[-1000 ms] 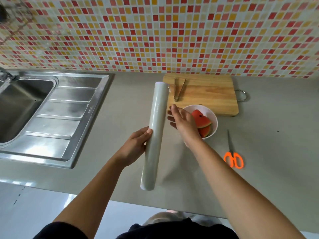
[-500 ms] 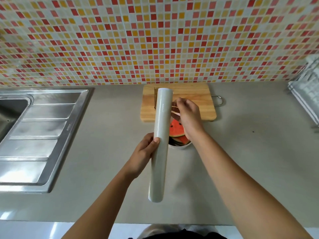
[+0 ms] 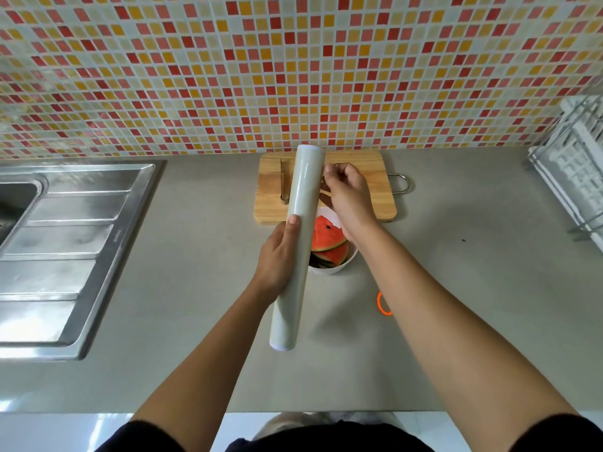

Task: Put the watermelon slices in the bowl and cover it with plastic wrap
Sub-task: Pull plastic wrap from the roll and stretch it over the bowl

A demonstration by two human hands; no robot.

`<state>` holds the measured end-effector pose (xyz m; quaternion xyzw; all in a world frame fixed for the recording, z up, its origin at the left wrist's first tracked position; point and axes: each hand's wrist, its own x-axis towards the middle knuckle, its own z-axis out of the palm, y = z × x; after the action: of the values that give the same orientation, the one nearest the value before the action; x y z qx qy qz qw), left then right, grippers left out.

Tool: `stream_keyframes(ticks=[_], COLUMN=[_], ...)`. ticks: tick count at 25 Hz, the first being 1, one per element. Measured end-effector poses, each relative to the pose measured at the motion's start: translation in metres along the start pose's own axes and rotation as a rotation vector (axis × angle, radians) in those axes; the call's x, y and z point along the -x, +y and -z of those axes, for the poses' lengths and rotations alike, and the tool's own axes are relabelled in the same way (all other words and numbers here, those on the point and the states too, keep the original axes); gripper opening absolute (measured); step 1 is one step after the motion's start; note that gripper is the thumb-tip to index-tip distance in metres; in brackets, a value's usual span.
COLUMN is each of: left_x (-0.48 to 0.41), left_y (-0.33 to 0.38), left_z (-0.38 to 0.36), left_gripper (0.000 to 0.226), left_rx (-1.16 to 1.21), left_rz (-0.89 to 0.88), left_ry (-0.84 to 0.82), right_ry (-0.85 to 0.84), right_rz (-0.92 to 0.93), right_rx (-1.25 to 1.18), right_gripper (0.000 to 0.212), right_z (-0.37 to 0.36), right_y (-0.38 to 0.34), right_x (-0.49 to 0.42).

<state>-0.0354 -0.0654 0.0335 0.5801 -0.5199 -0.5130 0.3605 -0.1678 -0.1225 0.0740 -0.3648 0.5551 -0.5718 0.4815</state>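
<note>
One roll (image 3: 297, 249) of plastic wrap, a pale translucent cylinder with white core ends, is held in the air above the counter (image 3: 202, 321), its long axis running from 6 toward 12 o'clock, tilted slightly right at the far end. The left hand (image 3: 281, 259) grasps the roll at mid-length, thumb on its top surface, fingers wrapped underneath. At 1 o'clock from that hand, one white bowl (image 3: 336, 268) stands on the counter, partly hidden by the roll; it contains at least two watermelon slices (image 3: 326, 238), red flesh with green rind and one dark seed visible. An orange loop (image 3: 382, 304) shows at 4 o'clock from the bowl, mostly hidden by the right forearm. The right hand (image 3: 347, 197) is above the bowl's far edge, fingers curled and pinched together against the roll's upper right side; whether they hold film cannot be determined. Beyond, one wooden board (image 3: 368, 184) carries one pair of metal tongs (image 3: 284, 185).
</note>
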Motion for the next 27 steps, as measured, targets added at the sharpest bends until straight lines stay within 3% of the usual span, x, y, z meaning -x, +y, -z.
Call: stream_keyframes(ticks=[5, 11, 14, 18, 20, 22, 27], left_x=[-0.003, 0.007, 0.006, 0.003, 0.002, 0.002, -0.001], left_y=[0.001, 0.002, 0.009, 0.017, 0.017, 0.017, 0.022], left_z=[-0.005, -0.001, 0.003, 0.016, 0.019, 0.020, 0.020], left_gripper=[0.055, 0.050, 0.041, 0.041, 0.044, 0.049, 0.042], left_rx=[-0.119, -0.147, -0.109, -0.109, -0.114, -0.126, -0.159], left_rz=[-0.016, -0.088, -0.048, -0.062, -0.055, -0.044, -0.031], left_ry=[0.110, 0.078, 0.074, 0.077, 0.067, 0.065, 0.151], right_ry=[-0.020, -0.061, -0.135, -0.280, -0.251, -0.201, -0.246], right_rz=[0.076, -0.057, -0.037, -0.075, -0.029, 0.030, 0.054], right_rx=[-0.017, -0.293, -0.311, -0.285, -0.214, -0.112, -0.082], right_gripper=[0.013, 0.021, 0.007, 0.008, 0.002, 0.011, 0.011], right_z=[0.000, 0.006, 0.005, 0.006, 0.002, 0.000, -0.001], right_y=[-0.001, -0.009, -0.009, 0.007, 0.018, 0.024, 0.025], right_x=[0.005, 0.008, 0.011, 0.021, 0.026, 0.028, 0.030])
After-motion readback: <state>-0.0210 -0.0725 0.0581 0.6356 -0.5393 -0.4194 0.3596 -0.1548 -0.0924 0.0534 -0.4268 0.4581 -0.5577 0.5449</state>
